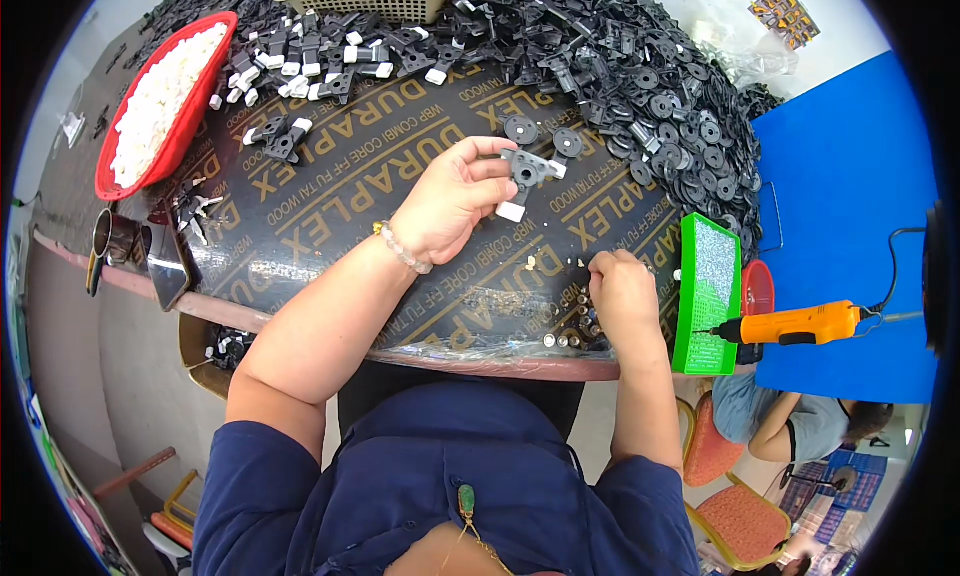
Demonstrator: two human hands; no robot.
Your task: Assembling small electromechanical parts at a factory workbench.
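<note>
My left hand (447, 204) is closed on a dark grey plastic bracket (527, 172) with a round hole and white end pieces, held above the table. Just beyond it lie two round black discs (521, 129). My right hand (624, 292) is low over the table at the near right, fingers drawn together at the tips; whatever they pinch is too small or hidden to make out. Several small metal cylinders (563, 342) stand beside that hand near the table's edge. Tiny pale bits (531, 263) lie between my hands.
A large heap of black plastic parts (590, 56) covers the far side. White-tipped brackets (300, 61) lie far left, by a red basket (190, 91) of white pieces. Right are a green tray (690, 306) of small metal pieces and an orange electric screwdriver (800, 325). Another person (800, 426) sits beyond.
</note>
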